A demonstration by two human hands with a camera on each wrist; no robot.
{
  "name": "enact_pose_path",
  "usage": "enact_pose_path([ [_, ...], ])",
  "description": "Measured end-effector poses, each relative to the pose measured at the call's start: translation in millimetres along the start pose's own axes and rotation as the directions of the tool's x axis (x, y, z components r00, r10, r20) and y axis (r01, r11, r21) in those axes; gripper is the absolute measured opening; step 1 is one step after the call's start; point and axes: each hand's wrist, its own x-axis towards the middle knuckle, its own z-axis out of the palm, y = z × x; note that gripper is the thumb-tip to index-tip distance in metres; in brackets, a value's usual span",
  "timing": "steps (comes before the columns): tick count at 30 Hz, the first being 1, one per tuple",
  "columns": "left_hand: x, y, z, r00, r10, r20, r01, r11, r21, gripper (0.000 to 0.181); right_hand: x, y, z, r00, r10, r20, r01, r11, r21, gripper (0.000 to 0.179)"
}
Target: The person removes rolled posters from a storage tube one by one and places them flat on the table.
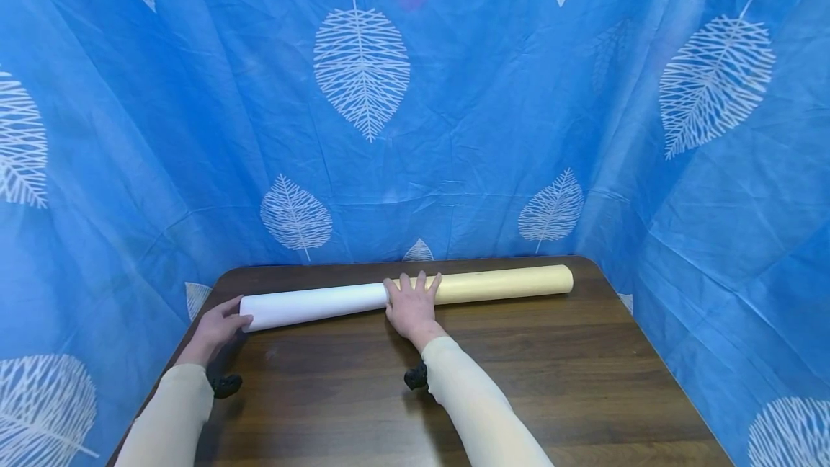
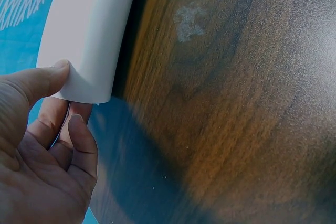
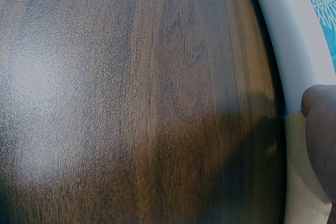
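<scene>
A long white roll (image 1: 314,306), like rolled paper, lies near the table's far edge. Its right end meets a pale yellow roll (image 1: 506,285) in line with it; whether one slips inside the other is hidden. My left hand (image 1: 217,326) pinches the white roll's left end. The left wrist view has the thumb (image 2: 55,77) on top and other fingers under or inside the end; which, I cannot tell. With fingers spread, my right hand (image 1: 413,308) rests over the join. Only part of that hand shows in the right wrist view, touching both rolls.
The brown wooden table (image 1: 337,395) has rounded far corners. Blue cloth (image 1: 454,92) with white leaf prints hangs behind the table and on both sides. A pale smudge (image 2: 190,22) marks the tabletop near the white roll. Each wrist wears a black band (image 1: 227,385).
</scene>
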Motion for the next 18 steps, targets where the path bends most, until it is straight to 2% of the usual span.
enact_pose_path([
  [18, 12.5, -4.0, -9.8, 1.0, -0.015, 0.001, 0.015, 1.0, 0.017, 0.087, 7.6, -3.0, -1.4, 1.0, 0.018, 0.011, -0.018, 1.0, -0.006, 0.053],
])
